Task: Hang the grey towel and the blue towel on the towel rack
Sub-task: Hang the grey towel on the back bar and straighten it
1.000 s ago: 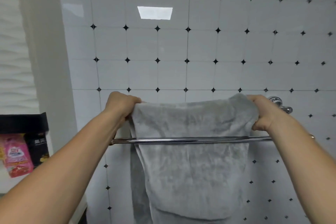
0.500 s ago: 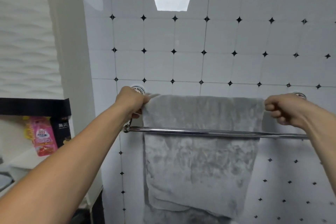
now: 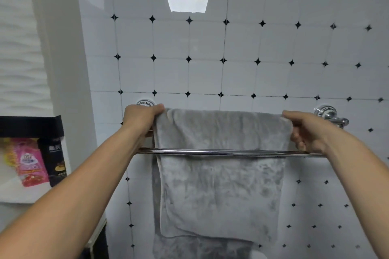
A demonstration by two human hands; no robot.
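Grey towel (image 3: 221,178) over the rack (image 3: 210,151), my left grip (image 3: 143,119) and right grip (image 3: 308,131) pinching its top corners, blue towel not hung yet.

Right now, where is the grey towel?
Head view, centre: the grey towel hangs on the towel rack, behind its front bar, with the left hand holding its top left corner and the right hand its top right.
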